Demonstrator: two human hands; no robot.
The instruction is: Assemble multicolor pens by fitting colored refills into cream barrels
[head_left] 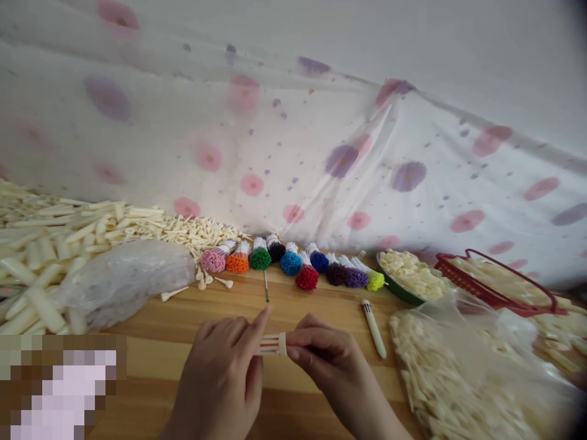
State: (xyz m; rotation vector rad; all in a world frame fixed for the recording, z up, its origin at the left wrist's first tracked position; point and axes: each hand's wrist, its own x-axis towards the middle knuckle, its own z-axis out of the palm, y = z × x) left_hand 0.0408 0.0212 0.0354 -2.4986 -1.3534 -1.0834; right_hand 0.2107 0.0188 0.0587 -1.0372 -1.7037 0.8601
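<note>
Between my two hands is a multicolour pen part (pixel 274 344), whitish, with thin coloured refills showing along its slots. My left hand (pixel 222 360) is closed around its left end, the index finger stretched forward over it. On the other end, the thumb and fingers of my right hand (pixel 332 360) pinch the white collar. Just beyond my left index finger a single green refill (pixel 266 286) lies on the wooden table (pixel 316 308). An assembled multicolour pen (pixel 374 330) rests to the right of my right hand.
Refill bundles in several colours, such as a green bundle (pixel 260 256) and a red bundle (pixel 307 276), line the back. Cream pen barrels (pixel 41 263) and a plastic bag (pixel 132 281) lie left. At right are a green dish (pixel 408 294), a red basket (pixel 493 293) and a parts bag (pixel 454 366).
</note>
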